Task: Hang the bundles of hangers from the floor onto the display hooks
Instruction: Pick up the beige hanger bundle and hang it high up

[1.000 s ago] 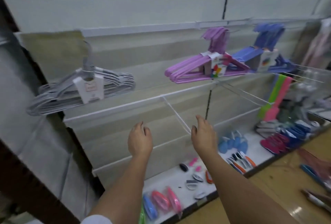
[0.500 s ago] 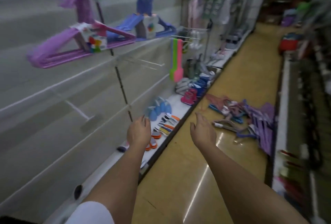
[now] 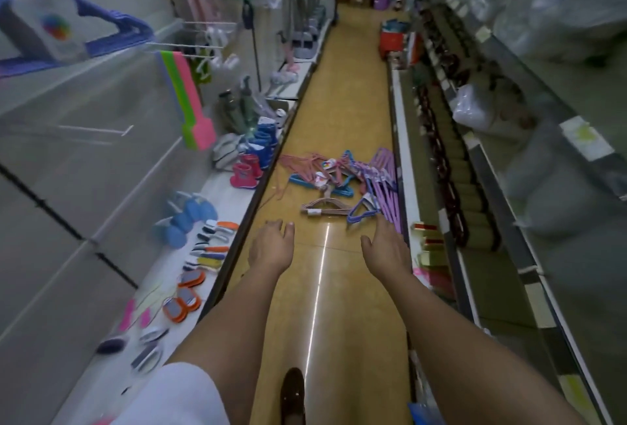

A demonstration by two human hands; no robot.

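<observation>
Several hanger bundles [image 3: 342, 180] in pink, blue and purple lie in a heap on the yellow aisle floor ahead. Nearest of them is a pale pink bundle [image 3: 325, 210] with a white label, and a purple bundle [image 3: 386, 193] lies along the right shelf base. A blue bundle [image 3: 68, 34] hangs from a hook on the left wall, top left. Both my arms stretch forward over the floor. My left hand [image 3: 271, 248] and my right hand [image 3: 385, 248] hold nothing, their fingers relaxed, short of the heap.
Bare wire hooks [image 3: 98, 129] stick out of the left wall panel. The low left shelf [image 3: 234, 183] carries brushes, small boots and blue pads. Stocked shelving [image 3: 475, 187] lines the right side. My dark shoe [image 3: 291, 394] is on the floor below.
My view has swung right, from the wall with hung grey, purple and blue bundles to the aisle floor. Both empty hands stay extended and now point at the heap.
</observation>
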